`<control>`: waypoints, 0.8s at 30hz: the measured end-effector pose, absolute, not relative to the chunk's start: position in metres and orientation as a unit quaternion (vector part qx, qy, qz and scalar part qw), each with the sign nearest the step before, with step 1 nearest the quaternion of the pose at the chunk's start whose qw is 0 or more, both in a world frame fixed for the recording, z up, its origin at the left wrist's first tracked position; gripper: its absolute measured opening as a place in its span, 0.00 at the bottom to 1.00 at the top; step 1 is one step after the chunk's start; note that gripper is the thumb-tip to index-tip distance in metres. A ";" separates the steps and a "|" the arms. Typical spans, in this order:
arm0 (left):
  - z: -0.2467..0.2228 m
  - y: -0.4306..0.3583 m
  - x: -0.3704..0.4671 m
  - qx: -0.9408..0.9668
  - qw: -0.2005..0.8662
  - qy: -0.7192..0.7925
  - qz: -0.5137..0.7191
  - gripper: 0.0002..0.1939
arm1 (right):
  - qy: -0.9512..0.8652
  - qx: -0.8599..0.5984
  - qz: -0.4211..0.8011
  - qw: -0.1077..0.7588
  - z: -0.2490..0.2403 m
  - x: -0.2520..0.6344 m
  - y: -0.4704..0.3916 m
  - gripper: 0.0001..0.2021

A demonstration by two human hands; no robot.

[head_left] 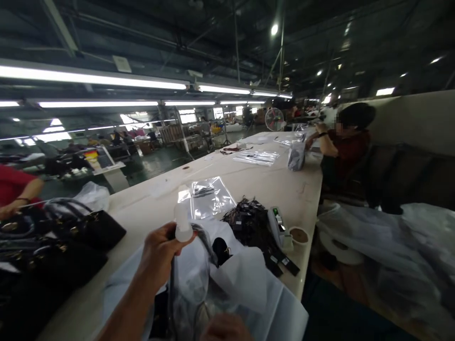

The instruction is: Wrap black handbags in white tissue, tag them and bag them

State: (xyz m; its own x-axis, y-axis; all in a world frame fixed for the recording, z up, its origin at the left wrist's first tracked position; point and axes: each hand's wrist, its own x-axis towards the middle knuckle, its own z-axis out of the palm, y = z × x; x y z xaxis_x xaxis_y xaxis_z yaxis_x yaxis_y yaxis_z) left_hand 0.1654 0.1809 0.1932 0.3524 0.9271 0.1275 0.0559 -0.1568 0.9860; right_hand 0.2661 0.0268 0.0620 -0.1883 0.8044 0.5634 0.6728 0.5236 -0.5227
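Far left, black handbags [88, 229] crowd the surface [142, 201], and a co-worker's hand [12, 208] reaches in behind them. Now your left hand [159, 247]: the forearm climbs from the bottom edge, slanting up and to the right, the back of the hand toward you. Its thumb and fingers are clamped around the lower end of a whitish translucent piece [183, 222], so there's no gap to close there; the piece stands nearly upright, long axis pointing up from your grip. That makes your left the nearer hand by far. Just right of those fingers, a grey curved band [206, 242] arcs down toward a black part [221, 251] with a gold-coloured fitting, both amid white sheeting [249, 279]. Below, at the bottom edge, comes your right hand [226, 327], blurred and cut off, well apart from the whitish piece and lying toward you from it; whether its fingers are together or apart, you can't tell from here. Beyond the sheeting lies a flat clear bag [213, 199], then a heap of dark tags [249, 220], a handheld device [279, 227] and, rightmost, a tape roll [299, 235] near the edge.
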 end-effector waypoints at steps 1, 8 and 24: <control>0.202 0.180 0.175 0.633 0.525 0.382 0.421 0.11 | -0.754 -0.485 0.041 0.441 0.081 0.287 0.032 0.11; 0.275 0.185 0.283 0.628 0.523 0.298 0.493 0.09 | -0.690 -0.466 0.019 0.554 0.221 0.434 0.117 0.37; 0.218 0.266 0.479 0.815 0.336 0.338 0.331 0.20 | -0.352 -0.526 -0.029 0.774 0.268 0.794 0.213 0.07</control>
